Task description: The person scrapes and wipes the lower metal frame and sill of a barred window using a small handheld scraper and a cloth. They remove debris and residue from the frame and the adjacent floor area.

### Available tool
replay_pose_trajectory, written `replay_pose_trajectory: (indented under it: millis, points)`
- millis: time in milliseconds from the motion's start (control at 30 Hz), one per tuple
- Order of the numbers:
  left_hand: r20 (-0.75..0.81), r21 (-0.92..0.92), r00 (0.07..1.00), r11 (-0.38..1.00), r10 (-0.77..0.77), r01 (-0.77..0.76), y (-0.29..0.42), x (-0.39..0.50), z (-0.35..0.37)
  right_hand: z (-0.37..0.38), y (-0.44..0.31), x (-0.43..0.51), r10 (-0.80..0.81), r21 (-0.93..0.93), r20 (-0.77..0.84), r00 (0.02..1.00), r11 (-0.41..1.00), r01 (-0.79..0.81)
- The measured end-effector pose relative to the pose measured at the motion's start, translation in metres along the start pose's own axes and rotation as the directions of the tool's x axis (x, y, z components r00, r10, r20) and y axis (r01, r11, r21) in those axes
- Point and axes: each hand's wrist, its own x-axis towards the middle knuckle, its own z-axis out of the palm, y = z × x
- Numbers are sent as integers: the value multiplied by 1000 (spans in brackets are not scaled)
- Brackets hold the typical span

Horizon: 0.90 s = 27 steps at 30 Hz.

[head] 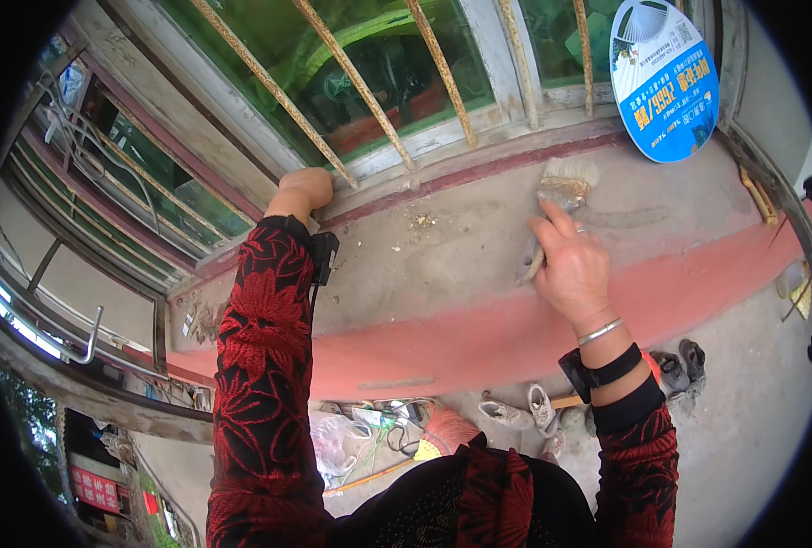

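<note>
My right hand (574, 267) grips a flat paintbrush (562, 198) by its handle, above the concrete windowsill (447, 253). Its pale bristles point away from me, towards the back of the sill. The handle's end sticks out to the left of my fingers. At the left corner of the barred window (406, 147), my left hand (307, 188) rests against the frame. The fingers there are bent out of sight, so whether they hold something is hidden. Crumbs and debris (423, 220) lie on the sill between my hands.
A blue-and-white printed fan (666, 82) leans at the window's right side. Short sticks (757, 195) lie at the sill's right end. Shoes (543, 407), a plastic bag (334, 438) and a broom head (447, 428) are on the floor below. An open window sash (91, 308) stands left.
</note>
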Motion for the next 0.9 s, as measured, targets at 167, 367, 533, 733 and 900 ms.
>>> replay_pose_trajectory:
  millis: [167,367,533,733,900]
  points:
    - [-15,-83,997,993,82,-83,2,5,5,0,0,1,-8,-2,-7,1000,1000,8]
    - [42,50,999,999,-24,22,19,7,7,0,1,-1,-7,0,-7,1000,1000,7]
    - [-2,115,997,990,-78,78,9,-6,-8,2,2,-1,-20,-5,-25,999,1000,20]
    - [24,99,995,990,100,-102,25,-27,-3,4,1,-2,12,11,-20,1000,1000,-11]
    - [162,304,984,945,74,-121,28,-29,6,3,1,-1,20,-6,4,1000,1000,-20]
